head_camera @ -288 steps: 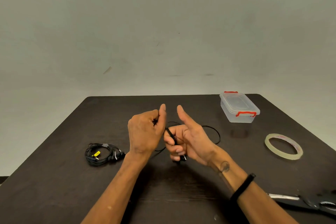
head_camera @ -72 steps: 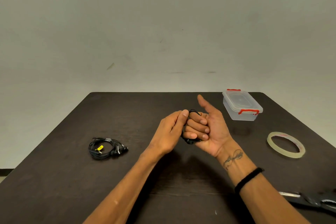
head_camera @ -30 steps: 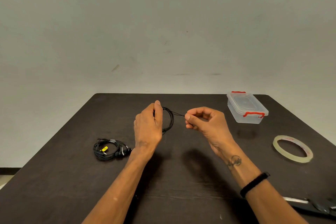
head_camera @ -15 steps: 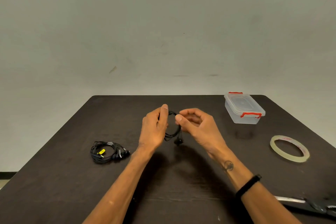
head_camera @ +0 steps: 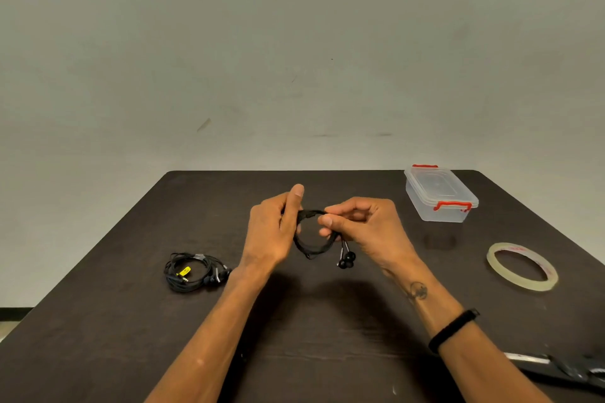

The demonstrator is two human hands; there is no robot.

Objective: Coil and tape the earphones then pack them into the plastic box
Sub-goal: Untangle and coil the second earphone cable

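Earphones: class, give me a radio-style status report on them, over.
Both hands, left hand and right hand, hold the coiled earphones above the table. Not taped; tape roll untouched. Plastic box lid on. Nothing in the way.

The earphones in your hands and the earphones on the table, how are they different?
The held earphones are up in the air, pinched by the left hand and right hand; the table earphones lie untouched on the table. The held ones form one open ring with the buds dangling; the table ones are a looser bundle showing a yellow tag. Both are black and coiled.
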